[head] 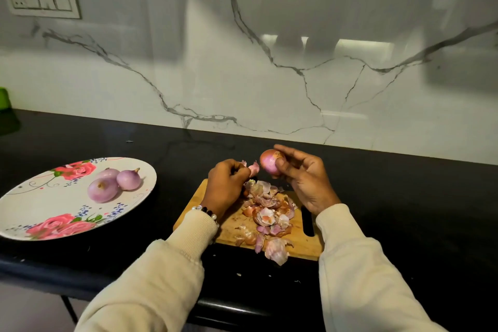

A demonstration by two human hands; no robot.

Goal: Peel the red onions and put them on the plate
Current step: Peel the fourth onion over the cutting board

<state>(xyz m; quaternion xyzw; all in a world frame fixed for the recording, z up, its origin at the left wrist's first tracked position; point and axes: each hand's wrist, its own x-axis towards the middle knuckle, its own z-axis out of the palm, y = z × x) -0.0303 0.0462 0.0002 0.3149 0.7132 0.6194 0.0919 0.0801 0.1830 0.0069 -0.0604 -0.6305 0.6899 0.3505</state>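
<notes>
My right hand (304, 178) grips a partly peeled red onion (269, 161) above the far end of the wooden cutting board (304, 246). My left hand (225, 183) pinches a strip of pink onion peel (253, 168) just left of that onion. Three peeled onions (114, 182) lie together on the floral plate (40, 213) at the left. A heap of loose onion skins (268, 215) covers the middle of the board.
The black countertop (404, 197) runs along a white marble backsplash. A green object (4, 98) shows at the far left edge. A switch panel (43, 1) sits on the wall at upper left. Small peel scraps lie on the counter in front of the board.
</notes>
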